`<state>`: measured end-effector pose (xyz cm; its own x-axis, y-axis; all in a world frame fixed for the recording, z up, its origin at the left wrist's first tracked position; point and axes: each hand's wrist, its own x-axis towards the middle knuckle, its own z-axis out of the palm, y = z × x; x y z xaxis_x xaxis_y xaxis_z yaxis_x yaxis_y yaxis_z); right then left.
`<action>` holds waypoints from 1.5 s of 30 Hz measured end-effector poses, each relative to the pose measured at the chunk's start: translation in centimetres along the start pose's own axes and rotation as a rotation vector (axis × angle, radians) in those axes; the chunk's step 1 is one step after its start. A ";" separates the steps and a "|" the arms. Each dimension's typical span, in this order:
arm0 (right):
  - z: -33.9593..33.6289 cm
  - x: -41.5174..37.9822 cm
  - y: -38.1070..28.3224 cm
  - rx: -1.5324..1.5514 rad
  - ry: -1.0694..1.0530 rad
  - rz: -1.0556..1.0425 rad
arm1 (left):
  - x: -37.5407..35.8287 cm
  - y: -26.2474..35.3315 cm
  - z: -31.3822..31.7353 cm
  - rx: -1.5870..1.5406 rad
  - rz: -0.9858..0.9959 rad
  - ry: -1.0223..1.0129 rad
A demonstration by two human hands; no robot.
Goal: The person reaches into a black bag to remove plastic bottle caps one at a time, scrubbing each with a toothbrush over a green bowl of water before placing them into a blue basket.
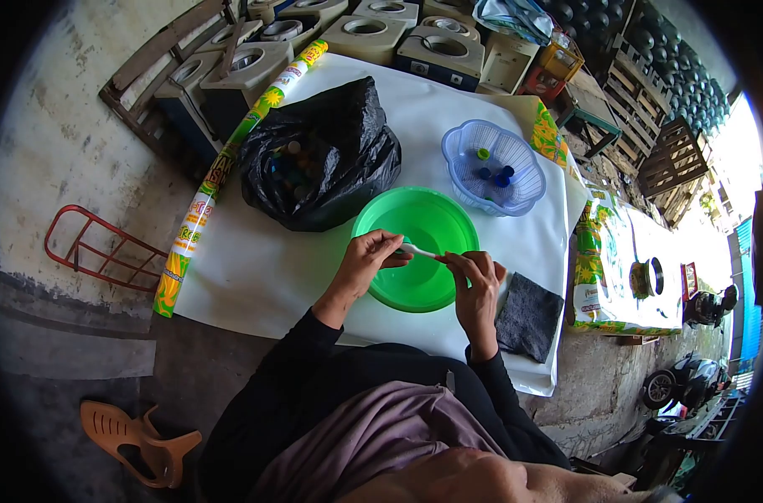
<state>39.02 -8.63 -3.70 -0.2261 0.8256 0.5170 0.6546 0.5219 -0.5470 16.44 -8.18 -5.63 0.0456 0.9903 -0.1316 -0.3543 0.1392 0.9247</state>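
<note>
Over a bright green basin [381, 293] my two hands hold small things close together. My left hand [371, 261] pinches a small green cap [404, 251] at the basin's left side. At the right side my right hand [475, 285] grips a thin brush with a white head [417, 250], which touches the cap. Behind the basin on the left sits an open black plastic bag [339, 168] with many small coloured pieces inside. A blue basket [520, 151] at the back right holds several blue and green caps. A dark grey cloth [529, 318] lies right of my right hand.
The white-covered table [264, 293] has a long patterned roll [199, 220] along its left edge. Stove-like casings [365, 33] stand behind it. An orange plastic chair [138, 444] is at the lower left. A second covered table [629, 310] stands right.
</note>
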 end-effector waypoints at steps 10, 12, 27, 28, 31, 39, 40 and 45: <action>-0.5 0.2 0.0 -0.020 -0.038 0.000 | 0.0 0.3 -0.1 -0.029 -0.009 0.017; -0.9 0.4 0.2 -0.034 -0.017 0.016 | 0.0 0.0 -0.2 0.092 0.063 0.012; -0.2 0.3 1.7 0.072 -0.080 0.060 | -0.6 -0.1 0.8 0.707 0.408 0.049; -0.1 0.3 1.5 0.066 -0.084 0.078 | -0.6 -0.1 0.8 0.714 0.418 0.047; -0.2 0.4 1.9 0.021 -0.056 0.099 | -0.4 -0.6 0.6 0.609 0.424 0.065; -0.4 0.8 1.9 0.030 -0.029 0.104 | -0.8 -0.1 0.3 0.633 0.349 0.068; 0.1 0.6 2.1 0.065 -0.058 0.080 | -1.0 0.1 0.3 0.643 0.347 0.060; -0.5 0.9 2.0 0.044 -0.037 0.145 | -0.7 -0.1 0.0 0.618 0.292 0.047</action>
<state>40.46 -6.96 -4.04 -0.1580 0.8999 0.4066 0.6504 0.4046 -0.6428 16.40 -8.90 -5.61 -0.0165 0.9883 0.1516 0.2533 -0.1425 0.9568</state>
